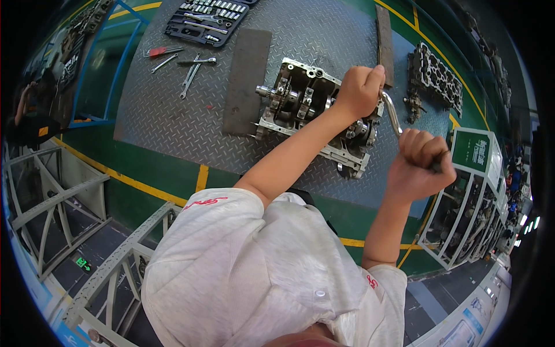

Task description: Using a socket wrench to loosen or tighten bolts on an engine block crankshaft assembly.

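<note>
Left hand point(359, 89) grip closed on head of bent steel ratchet wrench point(392, 114) over grey metal engine block point(315, 113) on chequer-plate surface point(173, 110); right hand point(417, 165) grips its handle; open dark socket case point(205, 20) holds chrome sockets.

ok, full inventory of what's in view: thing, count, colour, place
engine block: 1, silver-grey, centre of plate
checker plate: 1, grey, on green floor
crank-shaped wrench: 1, chrome, in both hands
socket set case: 1, dark blue, top
loose wrenches: several, chrome, one red-handled, upper left
flat mat: 1, dark grey, left of block
cylinder head: 1, grey, right
left hand: on wrench top
right hand: gripping wrench handle
</note>
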Demonstrator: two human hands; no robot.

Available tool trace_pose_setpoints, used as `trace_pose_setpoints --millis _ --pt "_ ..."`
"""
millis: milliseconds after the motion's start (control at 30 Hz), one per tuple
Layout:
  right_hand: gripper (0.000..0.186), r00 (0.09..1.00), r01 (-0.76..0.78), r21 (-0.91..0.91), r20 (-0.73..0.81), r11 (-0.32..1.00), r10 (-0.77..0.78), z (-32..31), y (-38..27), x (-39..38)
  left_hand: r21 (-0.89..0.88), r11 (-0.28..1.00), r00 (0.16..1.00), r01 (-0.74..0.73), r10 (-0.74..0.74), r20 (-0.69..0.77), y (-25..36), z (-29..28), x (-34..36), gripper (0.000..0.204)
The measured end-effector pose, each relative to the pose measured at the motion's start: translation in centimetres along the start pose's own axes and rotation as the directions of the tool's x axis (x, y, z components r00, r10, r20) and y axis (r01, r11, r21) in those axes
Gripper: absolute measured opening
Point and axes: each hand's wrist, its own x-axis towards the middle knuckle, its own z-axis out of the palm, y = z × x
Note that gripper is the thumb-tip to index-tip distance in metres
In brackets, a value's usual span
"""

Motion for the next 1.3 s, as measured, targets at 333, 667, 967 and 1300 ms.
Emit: trace_pose_setpoints --millis 333,667,967,1300 --pt "0.039 0.994 -0.106 0.037 0.0 0.994 0.106 -0.1 -0.4 4.1 0.028 0.981 0.97 -0.192 0.186 0.16 -3.6 0.3 3.8 0.032" --pt "0.039 0.977 -0.186 -0.132 0.079 0.974 0.198 3.0 0.9 8.1 -0.053 0.931 0.834 0.362 -0.297 0.465 -0.8 -0.1 6.6 0.03" --pt "0.038 0.964 -0.145 -0.023 0.224 0.989 0.147 1.7 1.2 9.1 -0.097 0.909 0.763 0.405 -0.278 0.584 -1.3 1.5 8.0 0.035" --pt "0.038 0.951 0.097 -0.098 0.303 0.99 -0.063 1.0 3.0 7.7 0.285 0.699 -0.136 0.656 -0.262 0.956 -2.4 4.3 7.5 0.046"
